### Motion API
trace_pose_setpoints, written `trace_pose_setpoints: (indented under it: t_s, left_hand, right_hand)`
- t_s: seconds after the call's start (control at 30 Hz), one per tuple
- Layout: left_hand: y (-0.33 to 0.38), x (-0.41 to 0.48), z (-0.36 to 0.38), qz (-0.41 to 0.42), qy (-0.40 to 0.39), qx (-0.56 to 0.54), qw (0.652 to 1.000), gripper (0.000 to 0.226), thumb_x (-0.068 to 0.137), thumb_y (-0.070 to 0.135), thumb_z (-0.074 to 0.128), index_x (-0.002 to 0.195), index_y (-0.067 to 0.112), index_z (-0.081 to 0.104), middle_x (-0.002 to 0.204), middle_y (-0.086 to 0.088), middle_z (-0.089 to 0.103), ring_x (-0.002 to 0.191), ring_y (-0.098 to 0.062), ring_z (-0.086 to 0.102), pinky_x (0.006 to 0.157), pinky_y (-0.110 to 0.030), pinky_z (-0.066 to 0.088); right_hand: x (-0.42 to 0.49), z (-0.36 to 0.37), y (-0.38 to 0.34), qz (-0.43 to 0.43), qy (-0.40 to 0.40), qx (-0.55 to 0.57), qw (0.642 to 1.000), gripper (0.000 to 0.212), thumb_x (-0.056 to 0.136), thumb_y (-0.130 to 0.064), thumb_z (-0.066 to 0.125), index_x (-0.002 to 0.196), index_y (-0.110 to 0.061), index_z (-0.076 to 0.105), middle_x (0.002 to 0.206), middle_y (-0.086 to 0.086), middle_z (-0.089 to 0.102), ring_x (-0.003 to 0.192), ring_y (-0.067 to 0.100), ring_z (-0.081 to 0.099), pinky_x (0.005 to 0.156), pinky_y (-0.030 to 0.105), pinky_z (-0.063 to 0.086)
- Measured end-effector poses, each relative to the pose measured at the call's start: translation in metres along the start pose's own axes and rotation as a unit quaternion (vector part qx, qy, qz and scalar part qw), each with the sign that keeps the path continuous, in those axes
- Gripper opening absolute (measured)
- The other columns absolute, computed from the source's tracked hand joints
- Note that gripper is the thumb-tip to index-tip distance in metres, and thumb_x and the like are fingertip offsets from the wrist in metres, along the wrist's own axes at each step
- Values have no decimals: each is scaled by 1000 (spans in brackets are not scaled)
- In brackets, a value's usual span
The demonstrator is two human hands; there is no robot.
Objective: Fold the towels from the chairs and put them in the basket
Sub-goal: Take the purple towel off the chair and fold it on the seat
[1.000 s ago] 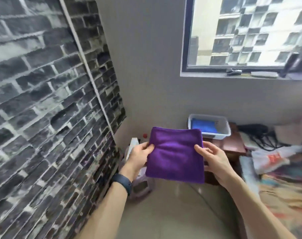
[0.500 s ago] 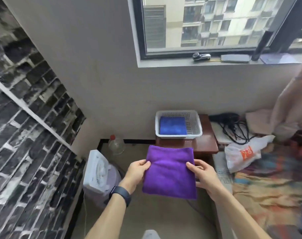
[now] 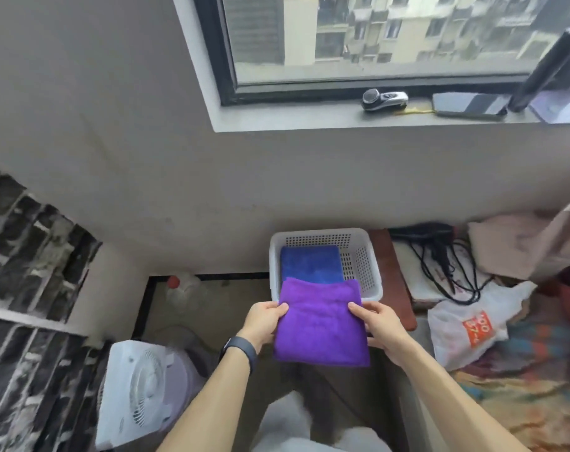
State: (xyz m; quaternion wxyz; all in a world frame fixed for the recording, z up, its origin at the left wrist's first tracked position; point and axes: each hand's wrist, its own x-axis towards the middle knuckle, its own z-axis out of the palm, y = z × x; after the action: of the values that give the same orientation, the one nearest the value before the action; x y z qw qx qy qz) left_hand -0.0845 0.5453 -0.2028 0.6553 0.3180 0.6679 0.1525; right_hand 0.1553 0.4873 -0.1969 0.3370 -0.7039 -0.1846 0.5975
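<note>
Purple towel (image 3: 321,324), folded into a flat square, sits between my two hands, held level just in front of the white basket (image 3: 373,282), its far edge overlapping the basket's near rim from my view. My left hand (image 3: 264,322) is closed on the towel's left edge, thumb on top, fingers underneath. My right hand (image 3: 379,324) is closed on the right edge the same way, thumb lying across the top. A dark band (image 3: 239,347) wraps my left wrist. Inside the basket, a folded blue towel (image 3: 311,264) lies flat against the left wall, with bare mesh floor to its right. The basket rests on a reddish-brown stand (image 3: 394,282) against the wall. Left of the basket and below it on the floor I see a white fan (image 3: 137,391); right of the basket lie black cords (image 3: 440,256) and a white plastic bag (image 3: 472,324).
</note>
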Motion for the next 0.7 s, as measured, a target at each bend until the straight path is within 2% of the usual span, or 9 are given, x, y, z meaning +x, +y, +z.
trace_pose_setpoints:
  t_s: [0.1,0.2,0.33,0.4,0.47,0.57,0.7]
  left_hand:
    - [26,50,5,-13,25,39,999,31,84,36,66,101,11,71,102,-7,74,92,-27,71,80,-40,58]
    - [33,107,8,-22,56,85,995,49,71,49,62,106,15,72,104,-4,75,97,-27,70,90,-46,57]
    - [69,127,20,-13,90,120,989,28,95,31,58,114,14,70,109,-4,70,105,-27,64,93,-34,51]
    - [77,140,24,-17,102,117,988,31,98,30,54,122,14,66,119,-5,67,109,-27,61,96,-33,48]
    - [81,149,28,-20,110,123,986,37,100,32,52,131,14,61,128,-5,63,116,-28,58,99,-32,47]
    - [78,161,34,-23,118,183,976,40,102,33,47,136,13,56,133,-7,61,120,-29,57,97,-32,44]
    - [76,170,41,-38,151,280,947,35,103,35,43,131,19,57,123,-12,65,108,-34,61,79,-31,46]
  right_hand:
    - [43,3,-27,26,13,-11,1000,31,90,-33,74,113,-14,67,109,6,74,94,23,73,62,31,59]
    - [87,8,-45,34,28,-9,999,23,94,-25,69,110,-9,65,105,7,72,86,19,71,61,28,58]
    - [146,13,-55,46,31,-46,997,12,97,-22,64,107,-16,65,109,4,70,90,16,69,72,34,58]
    - [169,16,-59,44,24,-68,996,5,99,-24,61,104,-22,62,108,0,68,95,17,68,82,39,59]
    - [186,18,-61,39,22,-82,996,4,100,-26,59,103,-25,60,106,-4,66,97,17,67,84,39,58]
    - [208,18,-56,39,36,-108,993,13,99,-29,61,111,-24,60,107,-3,67,96,18,68,84,38,59]
    - [222,19,-47,59,38,-139,988,27,98,-33,60,122,-20,60,114,1,67,99,22,69,92,45,58]
